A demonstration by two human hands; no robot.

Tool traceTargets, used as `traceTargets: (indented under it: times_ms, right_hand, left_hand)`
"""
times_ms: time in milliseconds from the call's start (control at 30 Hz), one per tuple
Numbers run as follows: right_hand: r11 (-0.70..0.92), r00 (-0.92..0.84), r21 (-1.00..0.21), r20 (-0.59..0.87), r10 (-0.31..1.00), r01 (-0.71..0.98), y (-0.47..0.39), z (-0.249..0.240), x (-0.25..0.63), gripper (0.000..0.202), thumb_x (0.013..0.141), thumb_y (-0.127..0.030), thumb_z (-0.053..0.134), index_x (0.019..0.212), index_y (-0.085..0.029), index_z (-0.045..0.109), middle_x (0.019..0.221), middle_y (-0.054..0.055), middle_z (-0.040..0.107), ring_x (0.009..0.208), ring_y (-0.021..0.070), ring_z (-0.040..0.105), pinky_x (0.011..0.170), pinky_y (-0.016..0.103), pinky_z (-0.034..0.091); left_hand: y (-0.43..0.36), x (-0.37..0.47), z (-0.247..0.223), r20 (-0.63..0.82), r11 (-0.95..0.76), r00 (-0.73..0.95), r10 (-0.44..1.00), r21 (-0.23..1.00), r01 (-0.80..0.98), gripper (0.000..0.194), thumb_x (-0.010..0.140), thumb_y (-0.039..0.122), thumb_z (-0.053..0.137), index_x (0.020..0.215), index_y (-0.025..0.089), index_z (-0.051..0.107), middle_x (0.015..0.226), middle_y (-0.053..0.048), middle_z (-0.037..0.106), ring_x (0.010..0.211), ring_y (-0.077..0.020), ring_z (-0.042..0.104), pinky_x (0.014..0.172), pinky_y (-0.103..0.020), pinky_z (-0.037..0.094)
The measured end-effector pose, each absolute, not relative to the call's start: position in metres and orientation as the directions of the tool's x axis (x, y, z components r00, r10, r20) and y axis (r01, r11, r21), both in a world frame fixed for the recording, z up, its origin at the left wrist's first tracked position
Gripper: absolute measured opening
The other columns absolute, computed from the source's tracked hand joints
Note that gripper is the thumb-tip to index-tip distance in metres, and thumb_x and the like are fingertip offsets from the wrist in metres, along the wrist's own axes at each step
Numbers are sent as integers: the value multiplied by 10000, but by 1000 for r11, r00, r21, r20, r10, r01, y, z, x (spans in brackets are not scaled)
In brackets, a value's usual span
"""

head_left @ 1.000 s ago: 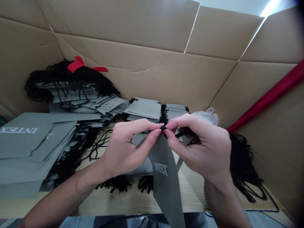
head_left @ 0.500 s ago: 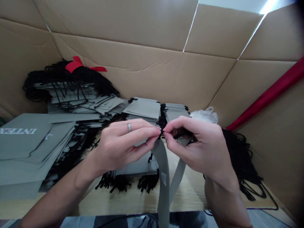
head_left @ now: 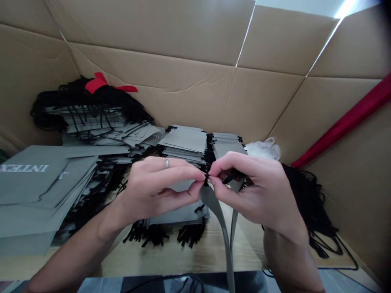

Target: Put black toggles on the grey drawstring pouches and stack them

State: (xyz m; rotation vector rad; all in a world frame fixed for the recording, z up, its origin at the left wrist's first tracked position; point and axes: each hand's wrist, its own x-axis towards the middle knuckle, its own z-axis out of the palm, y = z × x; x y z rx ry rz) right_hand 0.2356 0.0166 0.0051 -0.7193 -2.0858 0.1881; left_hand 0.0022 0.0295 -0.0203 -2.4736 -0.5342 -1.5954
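While the left hand [head_left: 155, 185] faces the right hand [head_left: 262, 189] at centre, both pinch black cord [head_left: 207, 177]

Thumbs and forefingers press together, tips almost touching; more cord runs under the right hand's curled fingers. Below, a grey drawstring bag [head_left: 214, 205] hangs nearly edge-on toward the frame's bottom. Grey bags [head_left: 27, 187], one lettered INTEX, lie piled at left; a black cord bundle [head_left: 311, 203] rests at right.

Bare wood leaves passage along the middle of the table's [head_left: 165, 262] near edge — as far as the hanging grey piece [head_left: 229, 260] crossing it. Grey stacks [head_left: 30, 183] obstruct the left, black cords [head_left: 311, 203] the right edge — cardboard [head_left: 183, 36] the back.
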Motion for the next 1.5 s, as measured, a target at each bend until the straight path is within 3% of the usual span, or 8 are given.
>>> traceTargets:
  times_ms: [300,567,667,833,967,1200,1367,1500]
  right_hand:
    - [739,-340,-577,657,673,348,15,4,231,168,860,-73,764,865,-240,746,766,-78,729,650,78,623,583,209,499]
    - [694,-226,-653,658,718,304,13,1,222,146,872,-79,796,879,-222,766,778,-65,763,607,62,627,523,158,490]
    - [726,-283,-592,672,684,350,14,2,225,140,908,-85,783,920,-224,767,796,-69,754,635,60,636,561,158,506]
    - [826,-443,-297,731,520,479,16,3,233,138,947,-51,754,982,-184,744,881,-31,744,772,79,676,785,180,561]
    - [838,-497,-130,753,432,530,19,-2,233,126,1022,-55,677,955,-155,713,885,5,712,828,115,665,819,224,536]
    - [823,-465,-134,770,437,552,25,-7,230,130,996,-35,676,939,-146,711,866,3,697,785,117,642,789,232,514]
    - [835,-468,-131,777,421,534,25,-9,229,136,999,-34,673,929,-142,716,861,7,702,788,119,648,786,233,516]
    - [835,-434,-155,796,422,528,24,-8,227,131,984,-35,690,928,-148,725,852,-3,715,783,100,660,789,206,528]
  left_hand:
    - [35,6,-25,895,-922,249,371,322,215,259,767,77,903,929,272,851,807,32,863,638,-143,801,589,-209,618]
    - [25,8,-18,940,-910,244,239,129,394,167,866,119,894,917,253,807,844,26,870,649,-119,807,627,-168,656]
    - [28,3,-19,943,-915,305,131,-3,404,158,882,109,897,947,210,796,868,4,867,701,-125,827,696,-159,683]
    - [28,-3,-26,881,-877,469,69,-171,450,125,979,122,849,1072,121,766,990,-79,870,854,-175,856,842,-238,726]
    - [29,-3,-28,832,-846,555,22,-281,454,125,1021,75,772,1141,85,742,1077,-144,865,999,-239,863,942,-329,749]
    - [37,-2,-31,808,-831,589,-28,-346,436,182,1007,64,777,1180,22,739,1130,-200,856,1100,-296,858,1039,-392,739]
    - [38,4,-33,833,-807,553,-39,-353,475,101,992,53,778,1081,50,731,1002,-139,847,896,-245,857,824,-298,748]
    - [33,3,-33,851,-795,525,-18,-331,509,147,960,70,835,1059,66,727,1011,-128,853,865,-230,853,782,-296,732]
